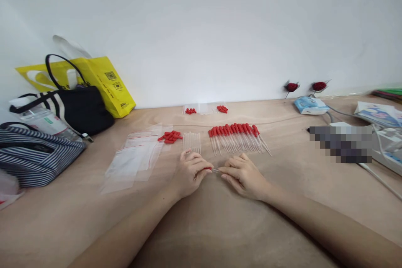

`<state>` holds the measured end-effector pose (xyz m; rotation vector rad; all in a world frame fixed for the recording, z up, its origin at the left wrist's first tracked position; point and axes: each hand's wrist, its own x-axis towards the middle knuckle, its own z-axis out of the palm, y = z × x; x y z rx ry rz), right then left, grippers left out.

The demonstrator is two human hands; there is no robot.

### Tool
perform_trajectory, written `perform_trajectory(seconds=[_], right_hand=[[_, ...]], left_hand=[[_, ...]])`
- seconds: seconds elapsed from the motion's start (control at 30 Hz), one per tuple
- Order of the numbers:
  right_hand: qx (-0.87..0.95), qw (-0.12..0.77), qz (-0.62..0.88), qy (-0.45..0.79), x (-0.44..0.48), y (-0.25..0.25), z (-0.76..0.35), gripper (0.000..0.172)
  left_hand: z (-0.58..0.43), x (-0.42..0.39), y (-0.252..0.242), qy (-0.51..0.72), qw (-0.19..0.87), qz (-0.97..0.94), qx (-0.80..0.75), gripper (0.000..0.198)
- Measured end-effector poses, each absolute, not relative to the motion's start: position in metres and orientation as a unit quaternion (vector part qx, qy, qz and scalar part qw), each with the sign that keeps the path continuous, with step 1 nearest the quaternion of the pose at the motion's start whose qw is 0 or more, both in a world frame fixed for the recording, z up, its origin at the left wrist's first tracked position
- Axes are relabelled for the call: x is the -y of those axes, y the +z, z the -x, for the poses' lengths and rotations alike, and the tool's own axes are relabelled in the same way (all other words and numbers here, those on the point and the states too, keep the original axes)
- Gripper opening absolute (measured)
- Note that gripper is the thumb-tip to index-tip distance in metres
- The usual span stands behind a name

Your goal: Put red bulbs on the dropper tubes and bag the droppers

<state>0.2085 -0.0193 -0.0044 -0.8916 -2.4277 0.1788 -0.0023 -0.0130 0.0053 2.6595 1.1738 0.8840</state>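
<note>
My left hand (194,172) pinches a red rubber bulb (208,168) near the middle of the table. Facing it, my right hand (243,175) grips a thin glass dropper tube (216,171), whose end meets the bulb; how far it sits inside is hidden by my fingers. Just beyond my left hand lies a row of bare glass tubes (191,141), with a small heap of loose red bulbs (170,136) to its left. Past my right hand, several droppers with red bulbs (235,137) lie side by side, bulbs towards the wall.
Clear zip bags (132,161) lie flat at left. Small bags with red bulbs (222,109) rest by the wall. A black bag (83,109), yellow bag (109,86) and striped pouch (47,155) stand far left. Tissues (311,105) and cables (381,180) are at right.
</note>
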Motion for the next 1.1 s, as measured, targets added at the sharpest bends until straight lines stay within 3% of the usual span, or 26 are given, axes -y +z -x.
perform_trajectory(seconds=[0.1,0.23,0.33,0.5,0.7,0.93,1.1], right_hand=[[0.901,0.252,0.343,0.086,0.021,-0.003,-0.208,0.023],[0.838,0.314,0.420,0.147,0.011,-0.004,-0.197,0.022],[0.799,0.331,0.485,0.130,-0.008,-0.001,-0.178,0.013],[0.756,0.267,0.593,0.078,-0.043,0.005,-0.138,0.019],[0.752,0.204,0.625,0.044,-0.055,0.002,-0.121,0.020],[0.757,0.218,0.615,0.033,-0.056,-0.002,-0.124,0.025],[0.749,0.209,0.627,0.040,-0.059,0.007,-0.118,0.028]], left_hand=[[0.007,0.009,0.007,0.293,0.025,-0.868,-0.400,0.011],[0.021,-0.006,0.004,0.376,-0.035,-0.773,-0.511,0.037],[0.039,-0.022,-0.002,0.423,-0.052,-0.661,-0.618,0.029],[0.057,-0.034,-0.006,0.389,-0.031,-0.576,-0.718,0.022],[0.061,-0.030,0.002,0.286,-0.124,-0.636,-0.706,0.016],[0.067,-0.042,0.004,0.219,-0.211,-0.668,-0.679,0.025],[0.069,-0.061,0.009,0.187,-0.218,-0.715,-0.637,0.022]])
